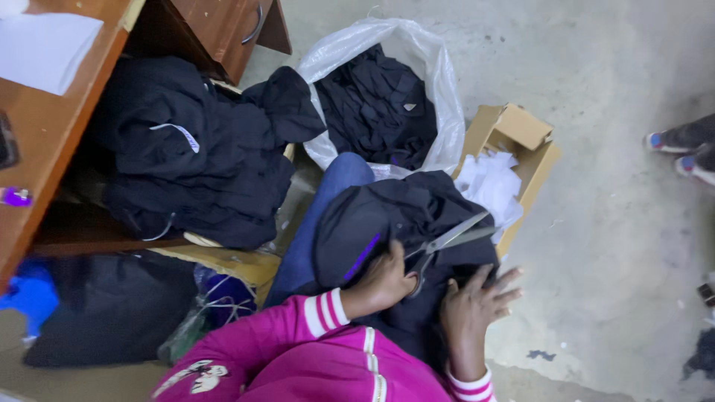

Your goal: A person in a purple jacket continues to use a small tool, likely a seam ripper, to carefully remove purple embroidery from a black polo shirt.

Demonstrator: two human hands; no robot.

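1. Grey concrete floor all round; a black garment lies over the person's lap.
2. Left hand grips scissors; right hand lies flat, spread on the cloth.
3. Soft, light, floppy fabric — probably best pinched near the cut.

We're down at floor level in what looks like a small garment workshop. Bare, stained concrete floor all around, no carpet, no home comforts. A clear plastic sack is stuffed with dark fabric pieces, and more black garments are heaped just beside it. An open cardboard box holds white scraps. Tailor's scissors lie across the dark cloth on the lap. A wooden surface with drawers stands at the left.
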